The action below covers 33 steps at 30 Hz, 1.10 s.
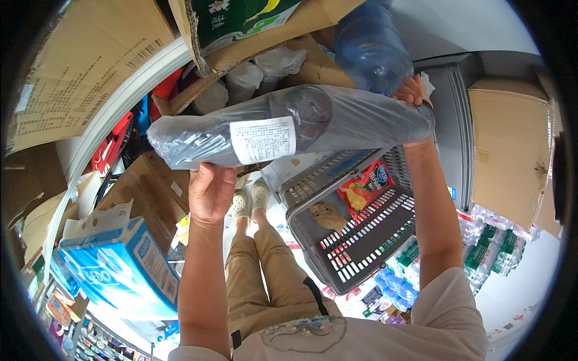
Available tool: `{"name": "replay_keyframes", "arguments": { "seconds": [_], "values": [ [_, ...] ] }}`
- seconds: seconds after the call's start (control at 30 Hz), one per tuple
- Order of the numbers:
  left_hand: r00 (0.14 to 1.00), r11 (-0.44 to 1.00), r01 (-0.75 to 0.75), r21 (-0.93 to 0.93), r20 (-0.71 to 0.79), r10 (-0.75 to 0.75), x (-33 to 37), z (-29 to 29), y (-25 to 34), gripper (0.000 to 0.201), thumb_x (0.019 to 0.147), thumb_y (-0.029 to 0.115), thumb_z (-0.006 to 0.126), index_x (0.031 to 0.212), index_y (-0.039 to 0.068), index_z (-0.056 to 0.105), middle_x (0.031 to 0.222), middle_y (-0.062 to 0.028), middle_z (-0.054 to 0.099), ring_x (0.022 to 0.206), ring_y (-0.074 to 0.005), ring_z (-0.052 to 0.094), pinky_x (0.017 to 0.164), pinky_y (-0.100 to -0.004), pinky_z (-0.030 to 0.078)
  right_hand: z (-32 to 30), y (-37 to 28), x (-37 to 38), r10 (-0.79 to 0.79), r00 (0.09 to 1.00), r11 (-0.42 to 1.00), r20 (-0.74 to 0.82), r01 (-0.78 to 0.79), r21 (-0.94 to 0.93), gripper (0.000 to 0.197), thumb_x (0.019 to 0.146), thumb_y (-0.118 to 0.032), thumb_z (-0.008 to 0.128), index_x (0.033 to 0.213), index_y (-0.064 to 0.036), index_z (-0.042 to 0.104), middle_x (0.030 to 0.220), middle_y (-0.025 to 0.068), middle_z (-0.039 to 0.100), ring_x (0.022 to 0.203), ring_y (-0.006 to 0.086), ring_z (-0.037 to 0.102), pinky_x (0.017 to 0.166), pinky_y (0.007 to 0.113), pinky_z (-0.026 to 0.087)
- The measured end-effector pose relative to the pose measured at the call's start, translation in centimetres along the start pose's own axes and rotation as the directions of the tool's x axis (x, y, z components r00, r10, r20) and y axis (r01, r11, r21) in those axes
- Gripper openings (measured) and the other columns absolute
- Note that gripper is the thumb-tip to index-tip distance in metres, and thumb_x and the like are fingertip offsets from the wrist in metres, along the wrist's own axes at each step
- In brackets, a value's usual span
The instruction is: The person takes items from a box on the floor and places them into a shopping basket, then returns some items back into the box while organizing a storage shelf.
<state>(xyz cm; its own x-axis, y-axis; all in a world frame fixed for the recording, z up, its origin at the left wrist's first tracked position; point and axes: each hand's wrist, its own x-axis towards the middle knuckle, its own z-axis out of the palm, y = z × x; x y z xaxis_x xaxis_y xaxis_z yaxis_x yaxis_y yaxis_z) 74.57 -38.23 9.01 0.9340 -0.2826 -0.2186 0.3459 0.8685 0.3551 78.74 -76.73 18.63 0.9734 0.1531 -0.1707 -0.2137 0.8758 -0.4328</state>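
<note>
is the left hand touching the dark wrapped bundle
Touching: the head view shows the left hand with its thumb against the lower edge of the wrapped bundle.

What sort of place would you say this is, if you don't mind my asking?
Probably a small shop or its stockroom, judging by the grey shopping basket with a red packet in it, the plastic-wrapped bottle packs and the large cardboard box.

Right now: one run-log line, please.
held: long dark plastic-wrapped package, white label | left hand: near left end | right hand: gripping right end | below: grey basket, red packet inside
</note>
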Motion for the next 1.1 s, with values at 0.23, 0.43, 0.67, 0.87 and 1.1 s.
{"name": "replay_keyframes", "arguments": {
  "seconds": [0.23,0.43,0.67,0.87,1.1],
  "values": [
    [0.992,0.953,-0.122,0.279,0.007,0.125,-3.0,11.9,1.5,0.058,0.083,0.017,0.070,0.134,0.010,0.042,0.132,-0.0030,0.050,0.124,-0.0213,0.044,0.108,-0.0419,0.028,5.3,-2.2,-7.3,-0.313,0.878,0.949,-0.362,0.274,-0.157,0.023,0.095,-0.026,0.048,0.103,-0.0086,0.061,0.109,0.0096,0.065,0.108,0.0269,0.058,0.096,0.043,0.045],
    [0.969,0.778,-0.212,0.591,0.027,0.244,-9.0,23.0,6.5,0.103,0.070,0.004,0.079,0.144,0.017,0.009,0.130,-0.0095,0.040,0.119,-0.0221,0.044,0.100,-0.0368,0.038,12.0,-1.5,-11.4,-0.299,0.926,0.953,-0.231,0.281,-0.108,0.031,0.097,-0.030,0.042,0.118,-0.0095,0.054,0.128,0.0121,0.055,0.117,0.0290,0.051,0.103,0.047,0.039],
    [0.867,0.404,-0.463,0.789,0.308,0.392,-15.9,28.6,7.5,0.099,0.069,-0.001,0.079,0.140,0.013,0.012,0.129,-0.0120,0.038,0.116,-0.0227,0.045,0.097,-0.0342,0.039,12.5,-1.3,-13.6,-0.313,0.912,0.948,-0.265,0.318,-0.023,0.028,0.095,-0.026,0.048,0.111,-0.0061,0.058,0.115,0.0098,0.062,0.110,0.0267,0.057,0.100,0.044,0.042],
    [0.727,0.102,-0.597,0.796,0.483,0.488,-21.1,30.8,7.7,0.095,0.067,0.000,0.081,0.139,0.010,0.019,0.126,-0.0126,0.039,0.113,-0.0233,0.045,0.096,-0.0348,0.039,13.5,0.8,-15.1,-0.244,0.927,0.969,-0.285,0.242,-0.043,0.026,0.092,-0.027,0.051,0.103,-0.0064,0.062,0.110,0.0091,0.064,0.105,0.0255,0.059,0.093,0.042,0.047],
    [0.645,0.020,-0.694,0.720,0.610,0.460,-26.6,30.4,11.8,0.089,0.066,0.005,0.083,0.134,0.007,0.025,0.123,-0.0123,0.040,0.110,-0.0228,0.046,0.094,-0.0339,0.039,18.4,4.8,-19.3,-0.240,0.940,0.970,-0.244,0.222,-0.100,0.028,0.092,-0.031,0.050,0.103,-0.0092,0.063,0.108,0.0074,0.063,0.104,0.0246,0.059,0.091,0.043,0.047]
  ]
}}
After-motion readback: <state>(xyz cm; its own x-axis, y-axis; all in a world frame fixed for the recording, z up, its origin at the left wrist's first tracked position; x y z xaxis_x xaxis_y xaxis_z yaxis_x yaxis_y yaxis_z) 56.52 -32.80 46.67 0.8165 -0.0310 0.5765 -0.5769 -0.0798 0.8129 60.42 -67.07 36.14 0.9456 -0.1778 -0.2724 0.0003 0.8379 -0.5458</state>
